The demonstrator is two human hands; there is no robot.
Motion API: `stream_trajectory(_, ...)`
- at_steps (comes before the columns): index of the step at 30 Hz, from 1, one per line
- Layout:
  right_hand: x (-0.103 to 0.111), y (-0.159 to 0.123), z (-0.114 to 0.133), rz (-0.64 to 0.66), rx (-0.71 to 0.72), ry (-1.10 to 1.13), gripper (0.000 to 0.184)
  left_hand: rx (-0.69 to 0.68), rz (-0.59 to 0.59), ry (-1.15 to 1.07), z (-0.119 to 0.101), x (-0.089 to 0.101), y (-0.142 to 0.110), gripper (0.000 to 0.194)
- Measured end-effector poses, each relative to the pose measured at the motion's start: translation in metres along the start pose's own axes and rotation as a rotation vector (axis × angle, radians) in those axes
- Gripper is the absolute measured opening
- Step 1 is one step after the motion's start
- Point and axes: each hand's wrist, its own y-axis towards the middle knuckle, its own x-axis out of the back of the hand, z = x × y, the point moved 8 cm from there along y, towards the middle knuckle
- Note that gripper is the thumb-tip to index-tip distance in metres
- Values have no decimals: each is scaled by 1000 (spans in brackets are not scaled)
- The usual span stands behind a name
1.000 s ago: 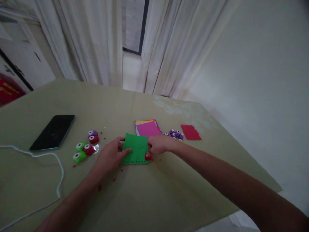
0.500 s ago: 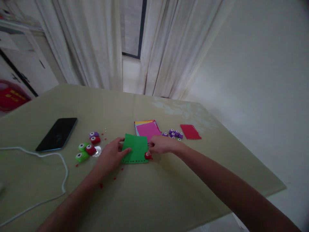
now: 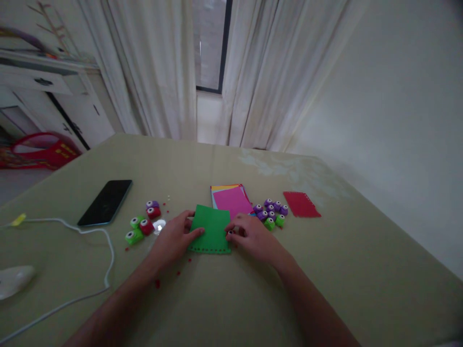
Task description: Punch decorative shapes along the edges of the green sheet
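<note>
My left hand [image 3: 177, 237] grips a green sheet [image 3: 211, 230] by its left side, thumb on top and fingers behind. A row of small punched holes runs along the sheet's near edge. At the right edge of the sheet, my right hand [image 3: 253, 237] has its fingers closed around a small red craft punch [image 3: 230, 233], which is mostly hidden by the fingers. Behind the sheet lies a stack of coloured sheets with a pink sheet [image 3: 231, 201] on top. Purple craft punches [image 3: 270, 208] and green craft punches [image 3: 269, 223] cluster just beyond my right hand.
More punches, among them a red one [image 3: 146, 226] and a green one [image 3: 134, 236], sit left of my left hand beside a clear round piece [image 3: 159, 226]. A black tablet [image 3: 106, 202], white cable [image 3: 110, 255] and white mouse [image 3: 16, 281] lie left. A red sheet [image 3: 301, 204] rests right.
My right hand has turned from pressing down on the red punch to pinching it from the side with bent fingers. My left hand keeps its hold on the sheet. The view has shifted left.
</note>
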Motion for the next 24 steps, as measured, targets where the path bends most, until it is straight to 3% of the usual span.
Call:
stream_trajectory(8, 14, -19, -16, -87, -78, -163, 19, -23, -50, 59, -4, 9, -4, 43)
stream_trajectory(13, 16, -19, -24, -129, -150, -256, 18, 2, 0, -244, -12, 0, -8, 44)
stream_trajectory(21, 27, -21, -38, -245, -253, -242, 9, -23, -40, -353, -23, 4, -16, 43)
stream_trajectory(24, 33, -22, -34, -324, -222, -154, 11, -34, -40, -327, -22, 5, -17, 44)
